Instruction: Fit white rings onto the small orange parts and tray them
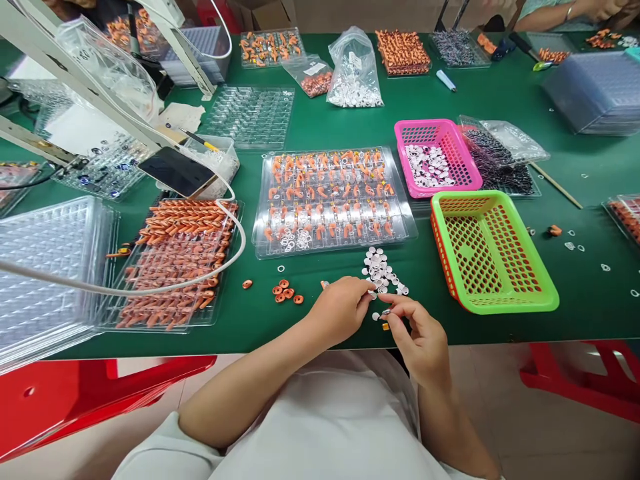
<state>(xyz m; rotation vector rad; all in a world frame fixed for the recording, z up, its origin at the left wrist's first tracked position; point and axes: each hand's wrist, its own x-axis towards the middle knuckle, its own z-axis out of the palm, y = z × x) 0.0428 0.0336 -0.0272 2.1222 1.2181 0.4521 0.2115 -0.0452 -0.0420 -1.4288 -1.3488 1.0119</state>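
Note:
My left hand (341,308) is closed, its fingertips at the lower edge of a loose pile of small white discs (379,265). Whatever it may pinch is hidden behind the fingers. Just right of it, my right hand (421,337) holds a small dark, shiny part (386,312) between thumb and fingertips. A small yellow piece (385,327) shows below that part; I cannot tell whether they are joined. Several orange ring-like parts (284,291) lie left of my left hand. Behind the discs is a clear tray (336,250) with rows of curved orange parts and some white rings.
A green basket (537,303) nested in a red one stands at right, with a pink basket (475,179) of white pieces behind it. Stacked trays of orange parts (170,287) sit at left under a white cable (243,233). A phone (177,172) leans near a metal frame.

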